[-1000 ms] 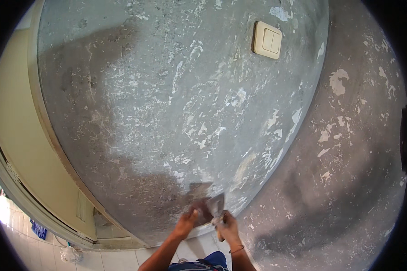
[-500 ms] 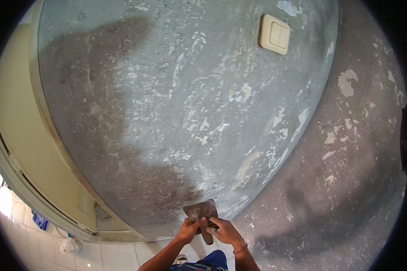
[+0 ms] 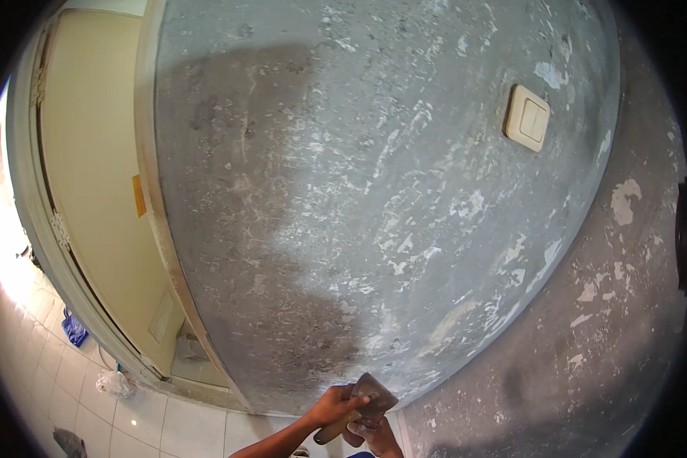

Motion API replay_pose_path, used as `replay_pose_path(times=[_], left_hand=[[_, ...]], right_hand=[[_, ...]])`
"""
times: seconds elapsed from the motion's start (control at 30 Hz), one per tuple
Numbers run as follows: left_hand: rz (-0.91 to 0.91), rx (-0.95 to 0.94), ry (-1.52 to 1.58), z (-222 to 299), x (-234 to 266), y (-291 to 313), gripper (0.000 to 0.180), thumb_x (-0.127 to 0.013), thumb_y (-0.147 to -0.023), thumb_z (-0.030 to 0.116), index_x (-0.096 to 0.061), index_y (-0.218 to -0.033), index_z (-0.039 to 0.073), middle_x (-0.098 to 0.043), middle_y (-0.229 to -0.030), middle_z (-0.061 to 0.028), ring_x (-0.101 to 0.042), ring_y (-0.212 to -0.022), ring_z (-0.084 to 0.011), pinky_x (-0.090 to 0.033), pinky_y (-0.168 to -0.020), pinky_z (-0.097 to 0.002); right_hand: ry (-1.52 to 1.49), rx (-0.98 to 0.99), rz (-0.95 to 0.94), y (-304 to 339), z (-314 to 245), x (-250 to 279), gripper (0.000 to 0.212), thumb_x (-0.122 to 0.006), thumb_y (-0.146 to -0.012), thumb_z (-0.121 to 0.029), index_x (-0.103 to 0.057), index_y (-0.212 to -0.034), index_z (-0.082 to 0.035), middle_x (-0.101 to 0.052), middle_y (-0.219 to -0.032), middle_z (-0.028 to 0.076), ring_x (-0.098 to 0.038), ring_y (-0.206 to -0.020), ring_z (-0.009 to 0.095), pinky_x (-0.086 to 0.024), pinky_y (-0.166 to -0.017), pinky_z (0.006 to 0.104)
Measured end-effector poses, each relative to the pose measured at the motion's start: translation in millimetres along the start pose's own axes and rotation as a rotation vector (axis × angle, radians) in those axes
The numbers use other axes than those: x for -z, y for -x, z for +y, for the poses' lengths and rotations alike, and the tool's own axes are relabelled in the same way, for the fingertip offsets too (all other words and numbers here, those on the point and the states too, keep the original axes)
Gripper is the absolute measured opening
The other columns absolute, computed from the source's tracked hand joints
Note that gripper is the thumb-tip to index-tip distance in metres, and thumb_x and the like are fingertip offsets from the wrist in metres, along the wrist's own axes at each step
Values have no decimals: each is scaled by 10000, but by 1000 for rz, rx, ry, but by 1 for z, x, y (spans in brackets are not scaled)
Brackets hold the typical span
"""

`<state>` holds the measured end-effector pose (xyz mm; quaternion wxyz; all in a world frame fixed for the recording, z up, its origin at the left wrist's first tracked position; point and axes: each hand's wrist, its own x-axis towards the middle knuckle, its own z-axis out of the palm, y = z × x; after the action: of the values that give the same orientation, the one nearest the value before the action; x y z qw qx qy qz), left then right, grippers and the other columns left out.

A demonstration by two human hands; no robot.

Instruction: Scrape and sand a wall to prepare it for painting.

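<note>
Low in the view, close to the foot of a patchy grey wall (image 3: 389,252), I hold a putty knife (image 3: 375,391) with a wide, dirty brown blade. My left hand (image 3: 334,408) is closed around it, the fingers reaching onto the blade. The handle sticks out below, toward the lower left. Just under the blade, my right hand (image 3: 378,438) is closed against the tool, its fingers partly hidden. Another brown, handle-like piece shows between the hands; I cannot tell whether it belongs to a second knife. The blade appears in front of the wall; contact cannot be made out.
A cream light switch (image 3: 527,118) sits on the wall at upper right. The wall meets a second flaking wall (image 3: 588,336) on the right. At left stands a cream door (image 3: 91,175) in its frame. A white plastic bag (image 3: 114,384) and a blue item (image 3: 74,328) lie on the tiled floor (image 3: 137,424).
The view has swung left, showing more door and floor. The putty knife has turned, its handle now toward the lower left, and my left hand has moved up onto the blade.
</note>
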<state>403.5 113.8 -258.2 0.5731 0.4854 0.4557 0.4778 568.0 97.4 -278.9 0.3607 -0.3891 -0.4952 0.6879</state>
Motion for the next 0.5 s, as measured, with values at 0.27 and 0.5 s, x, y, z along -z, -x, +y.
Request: replay_pose_path(times=[0.27,0.5], left_hand=[[287,-99,-244,-13,14,5,432,-710,-801,387,-582,-949,1,-637,-747,-92,-571,-707,-129,-482,-649,-307],[651,-352,-304,5,34,37,475,-732,-760,192,-478,-1127,31,-561,-1005,-139,-557,-876,-244,-471,-715,-369]], right_hand=[[-67,-26,21,-17,-23,-39,372,-703,-780,-83,-579,-1120,2,-654,-994,49,-613,-859,129,-491,-755,267],[57,96,11,-25,-29,-35,315,-662,-762,-37,-605,-1067,13,-648,-975,48,-594,-893,130,-486,-789,279]])
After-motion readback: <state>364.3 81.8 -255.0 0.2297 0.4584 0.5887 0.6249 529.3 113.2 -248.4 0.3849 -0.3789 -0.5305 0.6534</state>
